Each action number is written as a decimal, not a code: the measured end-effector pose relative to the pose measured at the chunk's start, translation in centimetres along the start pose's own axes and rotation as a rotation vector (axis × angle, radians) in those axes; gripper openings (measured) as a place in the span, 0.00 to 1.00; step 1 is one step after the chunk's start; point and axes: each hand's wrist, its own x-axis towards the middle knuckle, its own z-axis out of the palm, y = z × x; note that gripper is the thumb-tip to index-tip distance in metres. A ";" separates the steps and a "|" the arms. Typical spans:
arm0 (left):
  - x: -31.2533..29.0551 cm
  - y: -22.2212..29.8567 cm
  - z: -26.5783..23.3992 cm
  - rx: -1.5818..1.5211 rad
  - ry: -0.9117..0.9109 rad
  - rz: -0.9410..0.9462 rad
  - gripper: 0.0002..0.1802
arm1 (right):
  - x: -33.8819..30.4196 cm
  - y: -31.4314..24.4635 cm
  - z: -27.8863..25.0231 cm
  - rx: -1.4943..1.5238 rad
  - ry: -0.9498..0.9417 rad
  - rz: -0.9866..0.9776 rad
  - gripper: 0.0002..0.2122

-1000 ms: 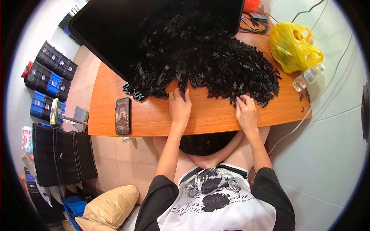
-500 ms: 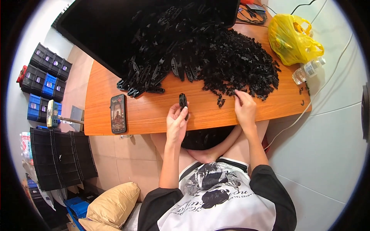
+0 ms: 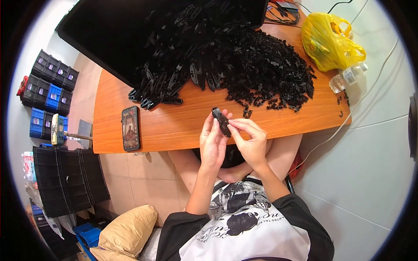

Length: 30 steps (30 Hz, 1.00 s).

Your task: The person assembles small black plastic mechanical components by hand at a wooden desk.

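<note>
My left hand (image 3: 212, 141) holds a long, narrow black plastic part (image 3: 220, 121) above the table's front edge, its fingers closed around the lower side. My right hand (image 3: 251, 141) meets it from the right, thumb and forefinger pinched against the part's edge. Whatever small thing may sit between those fingertips is hidden. Beyond the hands lies a large heap of small black plastic pieces (image 3: 278, 74). Left of that heap are many similar long black parts (image 3: 163, 85), spilling out of a big black bin (image 3: 100, 37). A few small pieces (image 3: 247, 111) lie loose near my right hand.
A phone (image 3: 130, 129) lies on the wooden table (image 3: 183, 126) at the left. To the right are a yellow plastic bag (image 3: 326, 41) and a clear bottle (image 3: 347, 78) on its side, with a white cable (image 3: 370, 93) beyond. Stacked crates (image 3: 50, 95) stand at the far left.
My right hand has left the heap of small pieces and come leftward to the black part. My left hand has shifted right with the part, which is now tilted between both hands.
</note>
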 end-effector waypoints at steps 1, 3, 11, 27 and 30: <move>-0.2 0.0 0.0 0.013 -0.010 0.020 0.18 | 0.0 -0.3 0.0 -0.007 0.005 -0.004 0.08; -0.5 0.0 -0.1 0.002 -0.010 0.035 0.19 | -0.2 -0.7 0.1 -0.012 0.009 -0.008 0.07; -1.3 -0.2 0.5 0.130 -0.004 0.184 0.21 | -0.5 -1.0 0.2 0.004 0.065 -0.018 0.08; -2.9 1.1 0.3 0.298 -0.122 0.145 0.20 | -1.5 0.1 -0.7 0.373 -0.194 0.154 0.12; -3.1 1.4 -0.7 0.380 -0.166 0.173 0.21 | -1.5 0.3 -1.1 0.448 -0.295 0.329 0.16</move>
